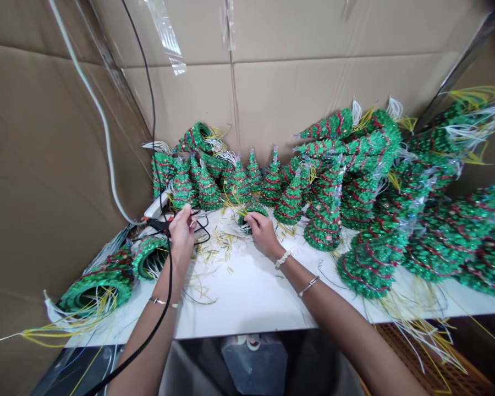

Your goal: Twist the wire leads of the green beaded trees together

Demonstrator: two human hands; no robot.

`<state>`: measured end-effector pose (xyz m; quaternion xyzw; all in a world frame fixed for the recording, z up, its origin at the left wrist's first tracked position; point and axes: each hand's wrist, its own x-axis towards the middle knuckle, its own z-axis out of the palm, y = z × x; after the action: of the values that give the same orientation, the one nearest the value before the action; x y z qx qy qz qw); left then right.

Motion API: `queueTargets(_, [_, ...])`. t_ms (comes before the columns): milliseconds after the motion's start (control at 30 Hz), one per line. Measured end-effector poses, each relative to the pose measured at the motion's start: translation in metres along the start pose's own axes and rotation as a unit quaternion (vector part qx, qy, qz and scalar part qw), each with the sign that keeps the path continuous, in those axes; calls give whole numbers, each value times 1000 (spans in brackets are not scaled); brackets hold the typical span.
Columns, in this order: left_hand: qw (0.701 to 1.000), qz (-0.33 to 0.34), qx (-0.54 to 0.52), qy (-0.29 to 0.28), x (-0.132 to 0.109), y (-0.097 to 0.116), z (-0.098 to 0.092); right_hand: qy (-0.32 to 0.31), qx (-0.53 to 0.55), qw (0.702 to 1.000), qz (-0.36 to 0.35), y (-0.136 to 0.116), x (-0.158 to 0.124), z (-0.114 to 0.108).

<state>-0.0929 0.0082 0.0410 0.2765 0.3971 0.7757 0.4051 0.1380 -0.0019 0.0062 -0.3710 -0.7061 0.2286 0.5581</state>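
Observation:
My right hand (262,232) pinches a bunch of thin yellow wires (238,204) at the middle of the table. The wires come from a small green tinsel Christmas tree (256,209) lying on its side, its hollow base partly behind my fingers. To the left, my left hand (182,228) is raised with its fingers closed together. What they hold, if anything, cannot be made out. Beside it are a black plug-like piece (158,224) and a white power strip (157,205). A black cable (170,286) passes over my left forearm.
Upright trees (208,190) with red garlands line the cardboard wall (272,93). Larger trees (371,264) crowd the right side, wires trailing over the edge. Hollow trees (101,289) lie at front left. Yellow and white wire clippings (218,245) litter the white table (247,308).

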Motion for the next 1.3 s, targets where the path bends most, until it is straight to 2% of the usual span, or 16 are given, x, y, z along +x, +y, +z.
queueTargets(233, [990, 33, 125, -51, -11, -11, 10, -66, -23, 997, -23, -6, 2, 0])
queueTargets(333, [985, 71, 128, -95, -11, -13, 12, -91, -53, 994, -35, -5, 3, -2])
queueTargets(433, [983, 96, 117, -107, -11, -14, 11, -98, -62, 992, -43, -4, 4, -2])
queueTargets(667, [990, 100, 81, -55, -11, -17, 9, -93, -59, 993, -40, -3, 6, -1])
queueTargets(833, [995, 81, 42, 31, 1, -18, 0, -89, -56, 994, -36, -2, 6, -6])
queueTargets(933, [989, 119, 75, 42, -1, -17, 2, -96, -63, 993, -40, -1, 6, -8])
queueTargets(1033, [967, 201, 155, -1, -10, -15, 8, -101, -75, 990, -60, 0, 5, -6])
queueTargets(1100, [948, 227, 219, -53, -15, -13, 11, -101, -80, 989, -72, 1, 5, -4])
queueTargets(1200, [933, 208, 266, -124, -18, -12, 12, -107, -85, 987, -78, 3, 5, -4])
queueTargets(1300, [942, 174, 241, -156, -18, -15, 12, -115, -93, 986, -79, 4, 5, -4])
